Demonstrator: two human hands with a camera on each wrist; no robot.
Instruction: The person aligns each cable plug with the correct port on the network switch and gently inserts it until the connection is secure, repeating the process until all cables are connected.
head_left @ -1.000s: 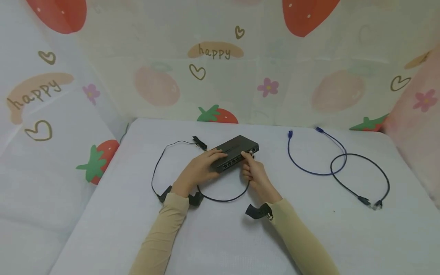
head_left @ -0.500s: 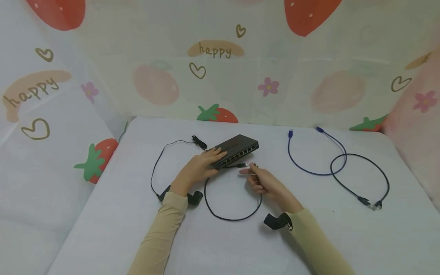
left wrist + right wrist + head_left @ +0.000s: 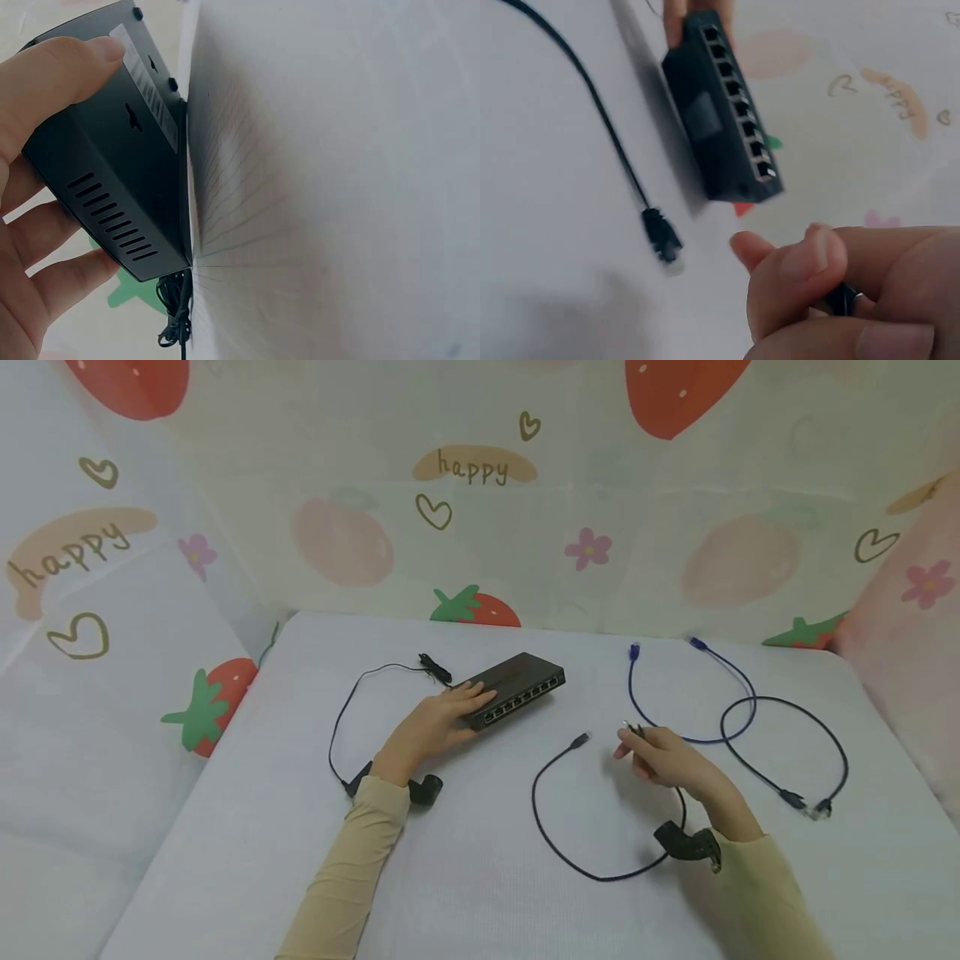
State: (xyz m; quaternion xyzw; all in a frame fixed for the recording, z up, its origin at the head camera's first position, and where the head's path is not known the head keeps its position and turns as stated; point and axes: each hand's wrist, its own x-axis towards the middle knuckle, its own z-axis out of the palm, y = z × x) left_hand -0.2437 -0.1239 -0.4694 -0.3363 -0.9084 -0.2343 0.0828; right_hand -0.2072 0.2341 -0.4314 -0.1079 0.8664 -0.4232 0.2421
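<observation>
Grip, right: the right hand (image 3: 663,756) pinches one end of a black cable (image 3: 600,878) between thumb and fingers; the held plug is mostly hidden. Grip, left: the left hand (image 3: 435,722) clasps the near left part of the black box (image 3: 517,672), fingers on top, thumb beneath.

Positions: box at centre of the head frame, tilted, its socket side lifted off the desk (image 3: 480,910); no plug seen in the row of sockets (image 3: 523,700). Cable loops across the lower right of centre; its free plug (image 3: 580,741) lies between box and right hand, touching neither. Blue cable (image 3: 697,742) and second black cable (image 3: 848,768) overlap at right of frame, near the right hand.

Handling notes (judgement): Step in hand appears to be handling this cable apart from the braced box. Best to pinch the plug body rather than the cord, and leave slack so the loop is not dragged. Lower the wrist gently; the blue cable is close enough to snag. Lay the box flat before loosening the left clasp, or the lifted side may drop.
</observation>
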